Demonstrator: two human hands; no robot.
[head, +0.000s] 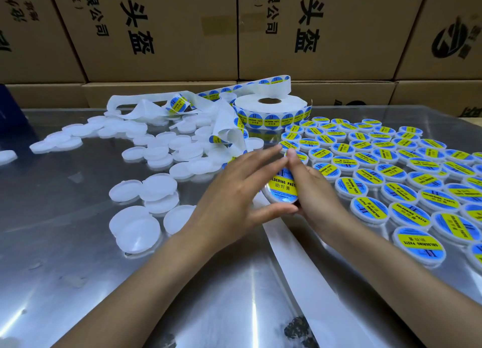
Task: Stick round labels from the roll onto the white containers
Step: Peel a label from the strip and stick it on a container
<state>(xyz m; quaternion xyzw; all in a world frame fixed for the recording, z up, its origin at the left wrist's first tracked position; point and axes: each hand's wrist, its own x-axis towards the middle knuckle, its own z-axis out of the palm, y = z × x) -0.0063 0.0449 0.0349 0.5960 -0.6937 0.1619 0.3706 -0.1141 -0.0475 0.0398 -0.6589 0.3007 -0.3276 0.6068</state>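
Head view looks down on a shiny metal table (78, 256) where both hands meet around one white container (280, 195) raised just above the tabletop, near the middle. A round blue-and-yellow label (283, 186) reading "SOLDERING PASTE" lies on its top face. Left hand (234, 191) cups the container's left side, its fingers straight and close together, the thumb reaching under the near edge. Right hand (310, 188) grips the container from the right, fingers curled behind it, one fingertip pointing up at the label's far edge, touching the left fingertips.

To the right, many labelled containers (391, 175) lie in close rows, touching one another. To the left, unlabelled white containers (159, 188) lie scattered and partly stacked. Behind the hands stands the label roll (271, 111), lying flat, with a strip of labels (260, 83) looping over it and tangled white backing paper (146, 107) trailing left. A bare backing strip (313, 282) runs across the table beneath the right forearm. Cardboard boxes (161, 29) printed with Chinese characters are stacked along the back.
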